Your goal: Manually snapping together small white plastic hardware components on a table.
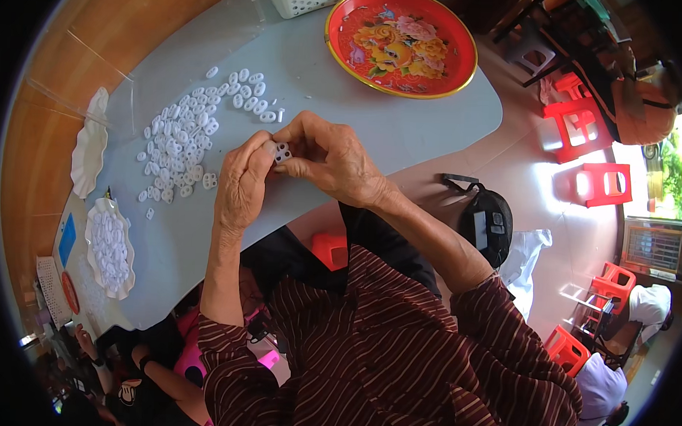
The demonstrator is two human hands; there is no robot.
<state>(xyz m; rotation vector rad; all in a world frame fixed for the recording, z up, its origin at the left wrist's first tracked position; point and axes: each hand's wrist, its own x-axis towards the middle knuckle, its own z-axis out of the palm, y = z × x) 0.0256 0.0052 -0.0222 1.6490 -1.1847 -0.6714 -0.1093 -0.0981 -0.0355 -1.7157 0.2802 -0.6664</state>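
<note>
Over the table, the fingertips of both hands meet around a small white plastic piece with dark round holes (283, 152). My right hand (334, 159) pinches it between thumb and forefinger. Curled close against its left side, my left hand (244, 181) grips it too, with those fingertips partly hidden. Just beyond the hands lie loose white pieces (260, 106) and a small white peg (280, 115). A larger heap of similar white two-holed pieces (178, 136) spreads to the left.
A red flower-patterned tray (457, 67) stands on the grey table (315, 92) at the far right, near a white perforated basket (303, 3). At left are a scalloped dish of white pieces (128, 281) and another scalloped dish (89, 144). Other people sit nearby.
</note>
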